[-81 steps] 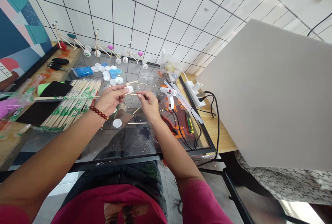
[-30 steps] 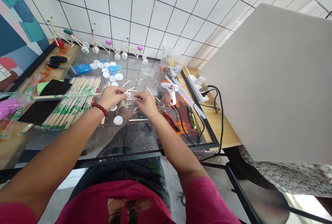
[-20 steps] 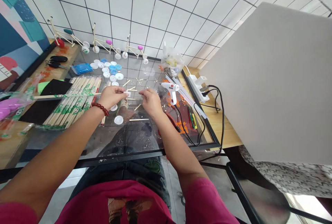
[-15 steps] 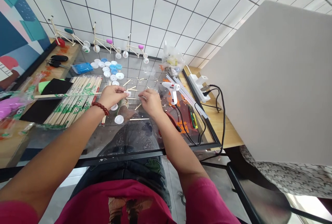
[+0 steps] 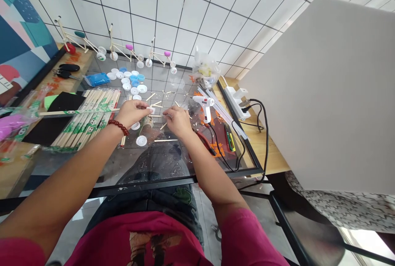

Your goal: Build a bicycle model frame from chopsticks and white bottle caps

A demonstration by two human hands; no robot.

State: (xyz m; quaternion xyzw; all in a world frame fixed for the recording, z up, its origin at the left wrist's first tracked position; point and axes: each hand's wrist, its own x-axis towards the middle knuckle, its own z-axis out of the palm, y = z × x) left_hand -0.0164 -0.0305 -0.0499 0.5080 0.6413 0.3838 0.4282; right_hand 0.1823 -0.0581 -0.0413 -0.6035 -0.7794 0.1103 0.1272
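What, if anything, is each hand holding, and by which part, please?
The left hand pinches a small white piece by its left side; the right hand I cannot tell.

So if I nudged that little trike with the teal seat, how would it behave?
The trike would probably feel light, its frame being thin sticks, which could snap if squeezed hard. It might roll on its round wheels, if they turn at all.

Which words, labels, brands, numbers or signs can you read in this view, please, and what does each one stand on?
No text can be read for certain.
Wrappers: green print, too small to read.
Left model's front cap: a green mark, too small to read.
Orange marks by the cutter: possibly characters, too unclear to read.
Glue gun: no legible lettering.
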